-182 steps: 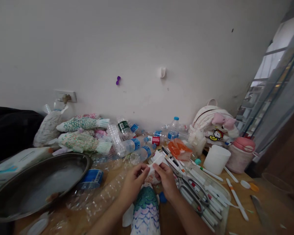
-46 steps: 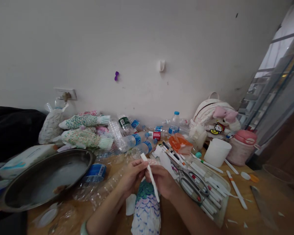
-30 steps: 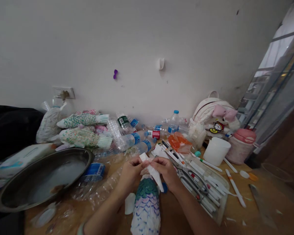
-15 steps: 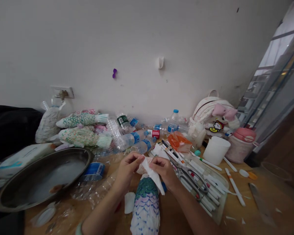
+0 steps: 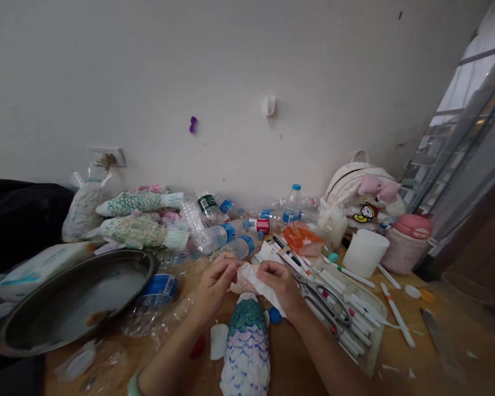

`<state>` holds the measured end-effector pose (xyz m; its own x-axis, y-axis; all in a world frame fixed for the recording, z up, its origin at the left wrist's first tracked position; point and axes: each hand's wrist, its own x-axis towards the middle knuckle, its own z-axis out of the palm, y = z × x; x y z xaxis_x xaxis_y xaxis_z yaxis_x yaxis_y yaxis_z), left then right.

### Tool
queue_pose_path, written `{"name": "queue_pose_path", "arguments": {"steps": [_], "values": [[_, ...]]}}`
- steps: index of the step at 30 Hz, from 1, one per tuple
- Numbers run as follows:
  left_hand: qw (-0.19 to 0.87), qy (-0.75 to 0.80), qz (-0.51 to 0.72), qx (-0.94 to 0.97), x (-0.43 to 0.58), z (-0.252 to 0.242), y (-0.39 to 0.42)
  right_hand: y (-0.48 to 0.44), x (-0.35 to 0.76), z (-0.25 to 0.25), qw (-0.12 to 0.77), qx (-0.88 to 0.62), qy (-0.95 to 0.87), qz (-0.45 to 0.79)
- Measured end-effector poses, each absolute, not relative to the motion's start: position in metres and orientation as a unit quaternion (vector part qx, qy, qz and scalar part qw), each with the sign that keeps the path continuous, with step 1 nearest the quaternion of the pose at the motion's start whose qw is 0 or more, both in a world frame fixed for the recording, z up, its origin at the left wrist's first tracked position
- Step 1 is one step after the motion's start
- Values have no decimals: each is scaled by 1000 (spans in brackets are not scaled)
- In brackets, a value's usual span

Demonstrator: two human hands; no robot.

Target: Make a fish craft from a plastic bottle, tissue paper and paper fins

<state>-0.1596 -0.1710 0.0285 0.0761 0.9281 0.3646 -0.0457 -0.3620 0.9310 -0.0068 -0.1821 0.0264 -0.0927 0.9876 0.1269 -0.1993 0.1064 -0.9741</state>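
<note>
White crumpled paper strip [image 5: 260,284] pinched in both hands' fingers [image 5: 231,268], just above the scale-painted fish bottle [image 5: 246,346].

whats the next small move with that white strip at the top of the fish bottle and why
Probably press the white paper strip down around the neck of the scale-painted bottle: both the left hand and right hand pinch it there, and its loose end hangs free.

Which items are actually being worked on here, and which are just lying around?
In hand: left hand and right hand pinch a white paper strip at the top of the painted fish bottle.

Lying about: scissors, marker pens, metal pan, white cup, empty bottles, backpack.
</note>
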Motion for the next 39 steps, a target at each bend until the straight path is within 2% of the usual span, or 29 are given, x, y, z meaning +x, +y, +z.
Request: {"name": "queue_pose_path", "arguments": {"steps": [3, 6, 14, 21, 39], "values": [[612, 375, 526, 456, -156, 27, -169, -183, -6, 27, 531, -387, -564, 500], [678, 363, 481, 421, -154, 31, -170, -185, -7, 26, 515, -381, -613, 462], [647, 396, 413, 503, -160, 40, -170, -184, -3, 28, 498, -401, -648, 415], [560, 436, 409, 573, -166, 38, -165, -180, -3, 24, 490, -434, -641, 400], [527, 436, 431, 589, -157, 28, -160, -175, -2, 21, 519, -460, -579, 429]]}}
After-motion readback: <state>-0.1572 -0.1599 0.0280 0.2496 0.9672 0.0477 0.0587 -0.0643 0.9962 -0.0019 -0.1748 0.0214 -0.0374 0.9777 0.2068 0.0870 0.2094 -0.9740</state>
